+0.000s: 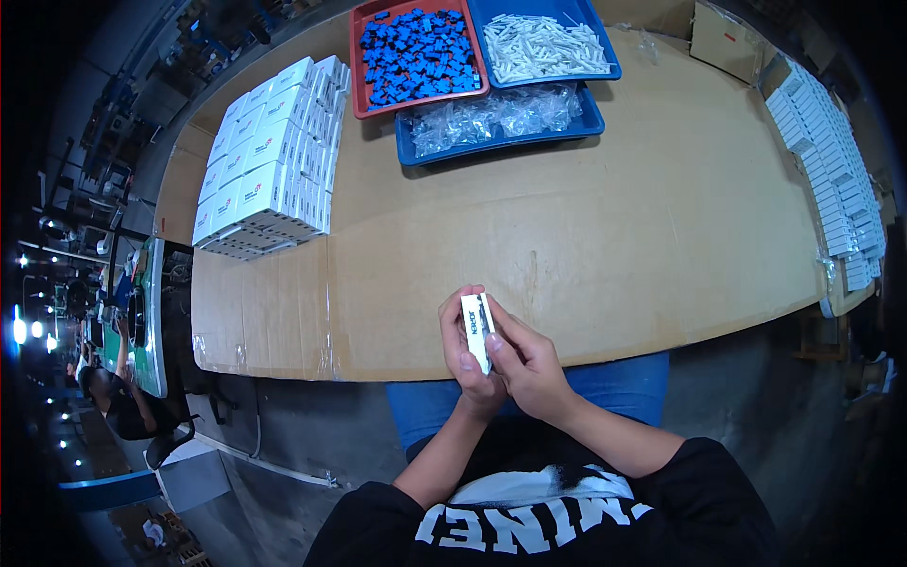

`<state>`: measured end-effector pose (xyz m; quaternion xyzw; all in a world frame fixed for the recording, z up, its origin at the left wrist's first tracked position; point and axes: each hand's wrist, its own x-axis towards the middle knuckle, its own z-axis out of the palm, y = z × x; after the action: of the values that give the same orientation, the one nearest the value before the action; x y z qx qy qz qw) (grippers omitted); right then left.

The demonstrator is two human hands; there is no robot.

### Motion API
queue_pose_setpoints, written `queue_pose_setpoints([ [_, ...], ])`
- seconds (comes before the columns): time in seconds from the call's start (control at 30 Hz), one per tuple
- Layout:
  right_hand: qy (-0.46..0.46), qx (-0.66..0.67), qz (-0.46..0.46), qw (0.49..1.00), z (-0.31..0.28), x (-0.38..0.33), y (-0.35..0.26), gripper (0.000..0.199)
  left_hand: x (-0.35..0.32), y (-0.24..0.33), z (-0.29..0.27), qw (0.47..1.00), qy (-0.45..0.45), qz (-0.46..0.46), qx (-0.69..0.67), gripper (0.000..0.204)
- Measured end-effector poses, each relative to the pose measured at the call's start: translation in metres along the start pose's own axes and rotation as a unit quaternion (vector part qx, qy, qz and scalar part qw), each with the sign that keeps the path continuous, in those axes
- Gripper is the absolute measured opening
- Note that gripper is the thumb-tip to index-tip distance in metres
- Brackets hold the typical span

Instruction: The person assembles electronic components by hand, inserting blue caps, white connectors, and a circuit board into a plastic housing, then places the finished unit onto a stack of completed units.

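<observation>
**Small white box held in both hands**

Small white box [477, 331] sits upright between our left hand [470, 364] and right hand [529, 364], both closed on it at the table's [614, 236] near edge. At 11 o'clock lies a stack of white boxes [269, 161]; at 12 o'clock, a red tray [357, 57] and blue trays [590, 118]. At 2 o'clock runs a row of white boxes [831, 170].

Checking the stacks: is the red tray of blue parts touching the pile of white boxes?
Apart. The head view shows bare cardboard between the red tray and the pile of white boxes.
</observation>
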<state>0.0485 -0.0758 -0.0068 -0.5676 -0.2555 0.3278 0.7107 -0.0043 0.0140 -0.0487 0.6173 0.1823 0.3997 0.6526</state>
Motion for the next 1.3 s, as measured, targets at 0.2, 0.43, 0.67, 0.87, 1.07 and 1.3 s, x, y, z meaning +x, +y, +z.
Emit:
queue_pose_setpoints([
  [0.2, 0.021, -0.028, 0.004, 0.999, -0.023, 0.006, 0.008, 0.052, 0.009, 0.0, 0.001, 0.996, -0.091, -0.001, 0.018, 0.118],
  [0.43, -0.029, -0.327, -0.163, 0.93, -0.046, 0.016, -0.015, 0.071, 0.018, 0.018, 0.004, 0.952, -0.079, -0.235, -0.177, 0.095],
  [0.67, -0.085, -0.396, -0.286, 0.868, -0.067, 0.026, -0.007, 0.076, 0.019, 0.035, 0.009, 0.848, -0.089, -0.459, -0.25, 0.076],
  [0.87, -0.051, -0.354, -0.347, 0.867, -0.065, 0.026, 0.002, 0.073, 0.02, 0.038, 0.008, 0.841, -0.107, -0.467, -0.25, 0.068],
  [1.07, -0.034, -0.279, -0.286, 0.916, -0.063, 0.025, 0.018, 0.075, 0.016, 0.023, -0.001, 0.835, -0.129, -0.469, -0.257, 0.073],
  [1.3, 0.064, 0.077, -0.034, 0.994, -0.046, 0.027, 0.024, 0.06, 0.007, 0.016, 0.008, 0.956, -0.229, -0.183, -0.015, 0.081],
])
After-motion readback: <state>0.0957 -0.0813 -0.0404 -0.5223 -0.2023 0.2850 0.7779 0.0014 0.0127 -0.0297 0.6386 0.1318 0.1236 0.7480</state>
